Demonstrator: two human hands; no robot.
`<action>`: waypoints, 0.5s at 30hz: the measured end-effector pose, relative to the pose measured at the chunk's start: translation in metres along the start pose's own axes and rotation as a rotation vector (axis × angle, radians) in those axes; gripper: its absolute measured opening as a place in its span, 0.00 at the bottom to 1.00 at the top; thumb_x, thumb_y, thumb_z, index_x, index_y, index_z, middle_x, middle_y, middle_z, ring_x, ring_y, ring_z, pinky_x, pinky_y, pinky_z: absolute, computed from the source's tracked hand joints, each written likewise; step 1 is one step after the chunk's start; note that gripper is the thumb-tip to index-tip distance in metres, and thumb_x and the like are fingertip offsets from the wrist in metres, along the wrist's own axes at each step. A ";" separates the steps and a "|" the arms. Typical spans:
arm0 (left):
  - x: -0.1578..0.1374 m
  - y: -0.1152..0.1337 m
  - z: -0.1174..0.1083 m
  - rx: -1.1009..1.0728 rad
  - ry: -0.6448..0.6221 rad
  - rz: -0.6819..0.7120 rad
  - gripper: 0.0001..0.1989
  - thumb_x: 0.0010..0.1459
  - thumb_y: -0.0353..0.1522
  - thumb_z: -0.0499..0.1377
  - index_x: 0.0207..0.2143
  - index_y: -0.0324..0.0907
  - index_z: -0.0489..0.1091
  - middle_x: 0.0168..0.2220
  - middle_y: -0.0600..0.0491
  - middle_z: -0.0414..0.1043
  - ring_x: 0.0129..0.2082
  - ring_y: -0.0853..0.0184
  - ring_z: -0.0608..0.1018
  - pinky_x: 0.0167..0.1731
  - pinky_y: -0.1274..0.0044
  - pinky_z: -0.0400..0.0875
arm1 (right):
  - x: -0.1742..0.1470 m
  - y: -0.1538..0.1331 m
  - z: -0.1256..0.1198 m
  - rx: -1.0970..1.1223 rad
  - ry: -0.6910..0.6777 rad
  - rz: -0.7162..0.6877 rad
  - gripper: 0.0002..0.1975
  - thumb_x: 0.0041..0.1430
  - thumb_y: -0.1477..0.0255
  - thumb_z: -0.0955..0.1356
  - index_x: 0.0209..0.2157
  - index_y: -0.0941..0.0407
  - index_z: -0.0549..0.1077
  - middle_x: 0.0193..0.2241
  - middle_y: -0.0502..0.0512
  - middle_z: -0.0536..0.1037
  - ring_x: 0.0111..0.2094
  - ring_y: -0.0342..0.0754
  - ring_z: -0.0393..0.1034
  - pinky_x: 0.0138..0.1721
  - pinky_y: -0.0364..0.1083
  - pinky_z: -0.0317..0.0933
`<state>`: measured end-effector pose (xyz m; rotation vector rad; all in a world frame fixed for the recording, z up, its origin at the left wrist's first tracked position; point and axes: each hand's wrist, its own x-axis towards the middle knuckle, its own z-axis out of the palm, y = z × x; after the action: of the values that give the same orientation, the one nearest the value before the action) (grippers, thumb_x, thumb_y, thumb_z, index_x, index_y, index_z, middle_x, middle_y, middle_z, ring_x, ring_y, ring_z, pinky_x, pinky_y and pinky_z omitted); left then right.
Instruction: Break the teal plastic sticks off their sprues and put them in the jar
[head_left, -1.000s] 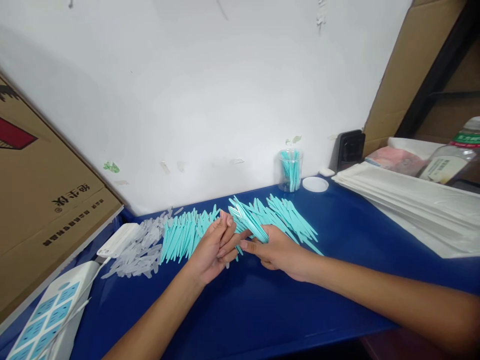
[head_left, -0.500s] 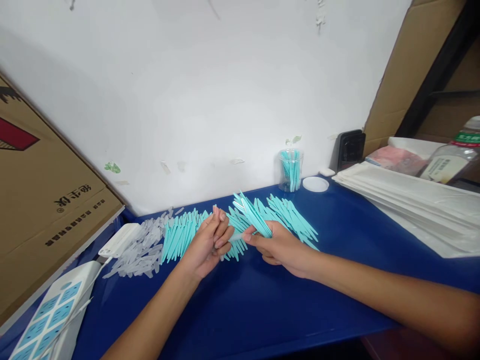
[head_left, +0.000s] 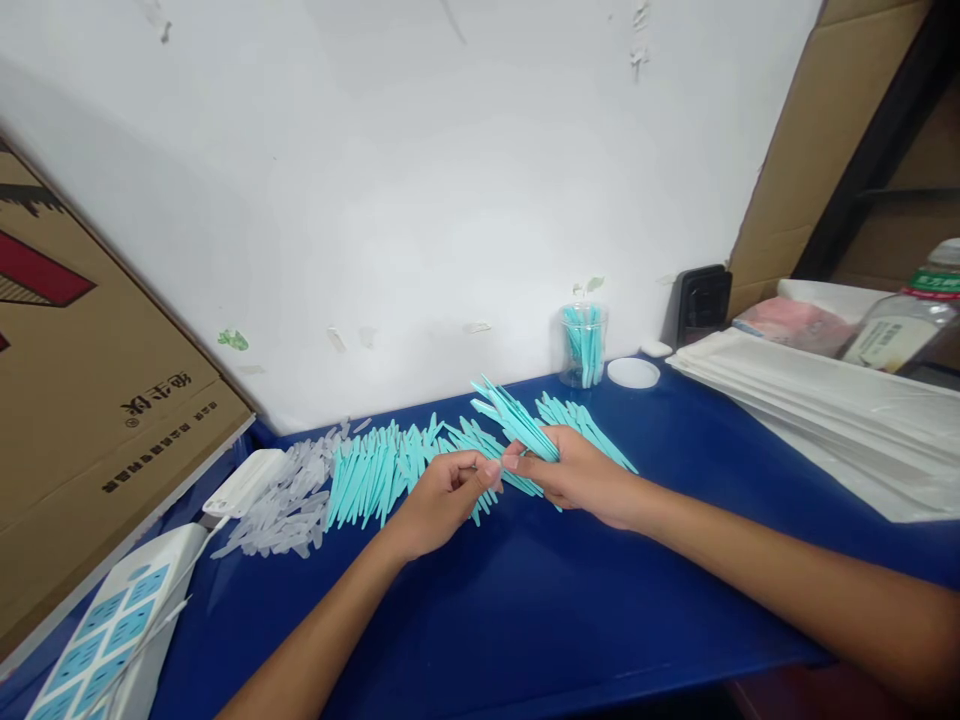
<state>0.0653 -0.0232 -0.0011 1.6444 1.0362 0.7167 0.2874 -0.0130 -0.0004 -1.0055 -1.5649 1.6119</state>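
Note:
My right hand (head_left: 589, 475) is closed around a fanned bunch of slim teal eyebrow razors (head_left: 517, 418), their ends pointing up and left. My left hand (head_left: 450, 500) is curled in a pinch, its thumb and fingertips meeting those of my right hand. Whatever lies in that pinch is mostly hidden. Below and behind both hands, a row of loose teal razors (head_left: 367, 470) spreads over the blue table (head_left: 480, 620). To their left lies a heap of translucent plastic caps (head_left: 289, 505).
A clear cup (head_left: 583, 345) with teal razors stands by the wall, a white lid (head_left: 634, 373) beside it. White sheets (head_left: 810, 400) and a bottle (head_left: 900, 325) are at right. A power strip (head_left: 112, 620), a white charger (head_left: 244, 482) and a cardboard box (head_left: 112, 380) flank the left.
My left hand has moved right, from a loose curl to a pinch against my right fingertips. The translucent piece seen between the hands is now mostly hidden. The razor bunch stays in my right hand.

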 end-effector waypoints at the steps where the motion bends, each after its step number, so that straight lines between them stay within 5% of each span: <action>1: -0.001 0.000 0.001 -0.011 -0.025 -0.004 0.22 0.67 0.51 0.57 0.34 0.41 0.72 0.16 0.62 0.51 0.16 0.76 0.52 0.17 0.81 0.50 | 0.000 0.001 0.000 -0.006 -0.003 -0.002 0.21 0.57 0.51 0.75 0.35 0.56 0.73 0.17 0.40 0.55 0.17 0.38 0.45 0.17 0.42 0.41; 5: 0.000 0.000 0.003 -0.147 -0.079 -0.072 0.19 0.65 0.50 0.60 0.35 0.43 0.68 0.18 0.64 0.49 0.16 0.76 0.49 0.16 0.81 0.46 | 0.000 0.003 0.001 0.009 -0.007 0.030 0.25 0.57 0.48 0.74 0.37 0.54 0.69 0.18 0.39 0.54 0.18 0.38 0.44 0.18 0.41 0.40; 9: 0.004 0.000 0.000 -0.298 0.018 -0.096 0.18 0.65 0.47 0.61 0.34 0.44 0.64 0.18 0.64 0.51 0.16 0.76 0.50 0.15 0.83 0.48 | 0.001 0.006 -0.001 0.102 0.002 -0.013 0.27 0.62 0.42 0.68 0.34 0.51 0.58 0.20 0.39 0.53 0.19 0.38 0.44 0.18 0.40 0.41; 15: 0.008 0.001 -0.012 -0.411 0.191 -0.068 0.15 0.64 0.45 0.63 0.38 0.45 0.64 0.23 0.62 0.62 0.15 0.79 0.50 0.14 0.85 0.45 | 0.006 0.008 -0.012 -0.177 0.072 -0.161 0.25 0.68 0.45 0.64 0.35 0.54 0.66 0.22 0.43 0.57 0.22 0.41 0.50 0.23 0.42 0.47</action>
<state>0.0591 -0.0104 0.0032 1.1996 0.9937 0.9832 0.2956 -0.0017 -0.0085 -0.9904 -1.7156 1.3322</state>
